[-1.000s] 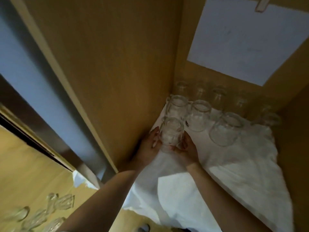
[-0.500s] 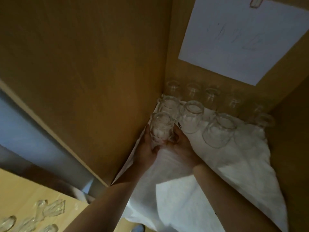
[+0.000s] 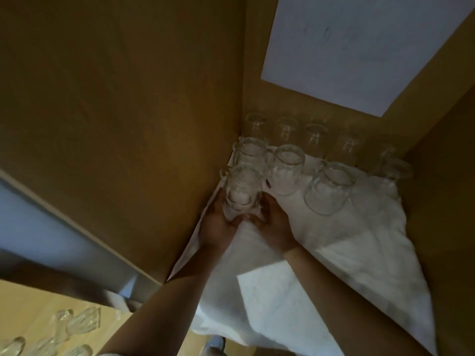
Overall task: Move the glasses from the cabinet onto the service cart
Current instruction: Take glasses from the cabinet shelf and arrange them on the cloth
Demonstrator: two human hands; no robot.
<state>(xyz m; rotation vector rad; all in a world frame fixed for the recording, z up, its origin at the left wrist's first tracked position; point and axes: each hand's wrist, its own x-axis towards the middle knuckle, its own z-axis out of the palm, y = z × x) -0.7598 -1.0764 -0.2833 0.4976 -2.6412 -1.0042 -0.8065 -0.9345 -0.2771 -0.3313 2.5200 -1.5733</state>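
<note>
Inside the wooden cabinet [image 3: 128, 124], several clear glass mugs stand upside down on a white cloth [image 3: 347, 247]. My left hand [image 3: 217, 222] and my right hand [image 3: 276, 224] both clasp the base of the nearest mug [image 3: 241, 188], close to the cabinet's left wall. Right behind it stands another mug [image 3: 250, 152], with two more, one [image 3: 286, 170] and one [image 3: 329, 188], to its right. More glasses [image 3: 82, 322] lie on the wooden cart top [image 3: 30, 304] at the bottom left.
A row of glasses [image 3: 313, 134] lines the cabinet's back wall, with a white paper sheet [image 3: 365, 47] taped above. The cloth hangs over the shelf's front edge. The cabinet's right wall [image 3: 442, 201] closes the space.
The view has shifted left and closer to the shelf. Both hands have stayed around the nearest mug, which has barely moved.
</note>
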